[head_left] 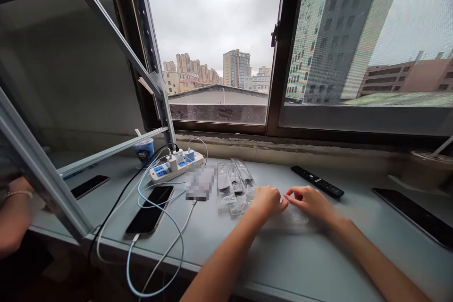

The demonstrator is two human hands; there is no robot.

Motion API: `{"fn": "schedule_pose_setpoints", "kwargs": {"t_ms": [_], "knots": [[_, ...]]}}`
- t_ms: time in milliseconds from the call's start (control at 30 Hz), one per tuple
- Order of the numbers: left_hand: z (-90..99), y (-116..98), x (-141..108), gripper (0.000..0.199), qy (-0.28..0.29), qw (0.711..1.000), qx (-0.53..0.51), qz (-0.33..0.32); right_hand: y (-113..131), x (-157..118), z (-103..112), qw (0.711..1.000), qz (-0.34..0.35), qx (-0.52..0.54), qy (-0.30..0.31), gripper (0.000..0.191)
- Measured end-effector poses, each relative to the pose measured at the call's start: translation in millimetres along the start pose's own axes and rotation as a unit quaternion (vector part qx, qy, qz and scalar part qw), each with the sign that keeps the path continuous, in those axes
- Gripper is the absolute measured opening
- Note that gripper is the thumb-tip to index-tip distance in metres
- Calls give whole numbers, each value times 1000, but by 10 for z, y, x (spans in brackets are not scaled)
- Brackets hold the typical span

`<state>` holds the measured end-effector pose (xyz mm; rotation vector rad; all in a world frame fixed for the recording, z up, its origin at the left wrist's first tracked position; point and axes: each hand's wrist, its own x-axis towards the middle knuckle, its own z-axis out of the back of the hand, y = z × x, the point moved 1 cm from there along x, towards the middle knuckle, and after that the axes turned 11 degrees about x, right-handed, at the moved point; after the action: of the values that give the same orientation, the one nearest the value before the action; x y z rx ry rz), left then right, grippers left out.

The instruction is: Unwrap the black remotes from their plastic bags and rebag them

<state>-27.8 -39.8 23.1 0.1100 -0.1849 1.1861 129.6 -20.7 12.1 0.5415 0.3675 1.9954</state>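
Note:
My left hand (268,204) and my right hand (311,204) meet over the table, fingertips nearly touching. Both are closed in a pinch on a clear plastic bag (295,221), which is faint against the tabletop; its exact shape is hard to make out. Just left of my left hand lie several clear bags with black remote controls (235,184) inside, side by side and partly overlapping. Beyond my right hand, a bare black remote control (317,182) rests at a slant on the table.
A phone (150,211) on a charging cable and a power strip (177,167) with looped cables occupy the left. A blurred-out item (201,183) lies beside them. A dark tablet-like device (415,214) is at right. Metal shelf posts (42,165) stand left, near another person's arm (16,217).

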Motion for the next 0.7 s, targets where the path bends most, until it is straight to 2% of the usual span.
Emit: {"fn": "schedule_pose_setpoints", "kwargs": {"t_ms": [300,467,700], "knots": [[47,61,11,33,40,999,7,28,4,-1,1,1000,-1,-5,-2,40],[81,137,24,33,30,997,11,68,-22,5,-5,1000,-2,1,-6,40],[103,146,32,31,21,997,1,80,-32,8,-4,1000,-3,17,-2,39]]}}
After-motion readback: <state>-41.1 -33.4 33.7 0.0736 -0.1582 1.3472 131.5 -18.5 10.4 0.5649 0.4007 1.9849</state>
